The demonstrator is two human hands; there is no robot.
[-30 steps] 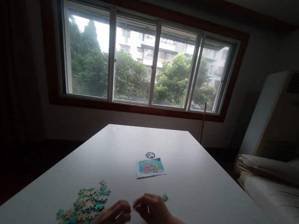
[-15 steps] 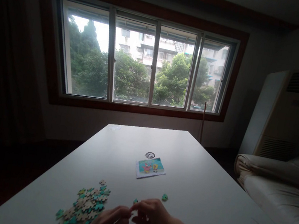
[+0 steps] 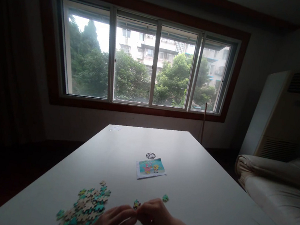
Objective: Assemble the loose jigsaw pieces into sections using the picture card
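My left hand (image 3: 114, 222) and my right hand (image 3: 155, 215) meet low in the middle of the head view, fingertips touching or nearly so. Just beyond the fingertips shows a small jigsaw piece or joined pieces (image 3: 136, 203), green with yellow and red spots. The right fingers are pinched at its near edge, which they partly cover. My left fingers are bent and pressed together; what lies between them is hidden. Left of the hands spreads a loose pile of jigsaw pieces (image 3: 85, 206), some green side up, others plain side up. A single green jigsaw piece (image 3: 165, 198) lies beyond my right hand.
A picture sheet (image 3: 152, 168) with cartoon figures lies on the white table (image 3: 198, 182), in front of a round inset (image 3: 150, 155). Clear plastic (image 3: 114, 129) sits at the far left corner. A pale sofa (image 3: 278, 184) stands on the right.
My right hand has shifted slightly right, and more of the coloured jigsaw piece shows past the fingertips. My left hand has moved a little right; a pink piece now shows beside it.
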